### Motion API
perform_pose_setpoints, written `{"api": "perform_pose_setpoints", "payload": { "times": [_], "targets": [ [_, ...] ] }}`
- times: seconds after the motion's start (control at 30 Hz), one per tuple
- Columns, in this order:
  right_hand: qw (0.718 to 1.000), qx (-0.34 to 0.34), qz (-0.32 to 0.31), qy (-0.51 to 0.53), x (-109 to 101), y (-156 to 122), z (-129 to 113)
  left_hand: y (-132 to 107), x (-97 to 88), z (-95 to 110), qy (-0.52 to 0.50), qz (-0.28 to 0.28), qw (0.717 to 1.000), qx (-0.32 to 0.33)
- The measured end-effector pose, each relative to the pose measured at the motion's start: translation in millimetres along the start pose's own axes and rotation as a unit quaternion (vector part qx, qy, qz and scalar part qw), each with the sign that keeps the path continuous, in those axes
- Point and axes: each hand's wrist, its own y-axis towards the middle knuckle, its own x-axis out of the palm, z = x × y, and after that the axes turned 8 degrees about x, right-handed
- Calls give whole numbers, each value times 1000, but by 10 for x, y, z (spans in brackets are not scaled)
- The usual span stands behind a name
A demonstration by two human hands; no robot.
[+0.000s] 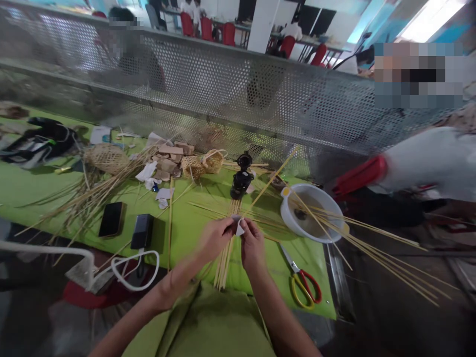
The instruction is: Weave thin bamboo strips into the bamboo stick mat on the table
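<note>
Both hands at the near edge of the table (273, 260), roughly mid-length. Left hand (214, 241): fingers curled in, thumb and fingertips pinched on a small white piece (240, 228). Right hand (253, 244): same pinch, other side of the same piece; fingertips nearly meeting. Can't tell the piece's material. Bundle of pale strips (223, 265) runs under the hands out to the near edge; its far end goes up to a black lidded container (241, 182), lid flipped up. One long loose strip (274, 176) slants from the hands toward the far edge. White bowl (285, 210) with yellow tabs sits at the right edge, more strips (383, 243) lying across it and sticking out past the table. Scissors (296, 268), red and yellow handles, near right corner, handles toward the near edge. Left of the hands, along the near edge: black box (142, 231) with white cable (158, 263), then phone (111, 219). Toward the far edge: two small woven baskets (192, 167), brown pieces (167, 163), a bigger basket (107, 157) farther left.
</note>
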Motion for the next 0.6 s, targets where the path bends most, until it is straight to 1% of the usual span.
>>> {"api": "perform_pose_setpoints", "payload": {
  "times": [0.1,0.23,0.37,0.5,0.6],
  "targets": [
    [999,5,-30,-18,-37,-11,-10,-1,12,-19,8,-3,999,53],
    [999,7,-37,-19,-78,-27,-8,-5,25,-52,-14,0,999,36],
    [997,1,-54,-62,-89,-33,-18,-17,7,-57,11,0,999,30],
    [997,-11,-29,-65,-75,-15,-17,-46,5,-57,68,-6,997,25],
    [998,-22,-9,-53,-40,-21,18,-59,27,-67,86,-9,996,29]
  ]
}}
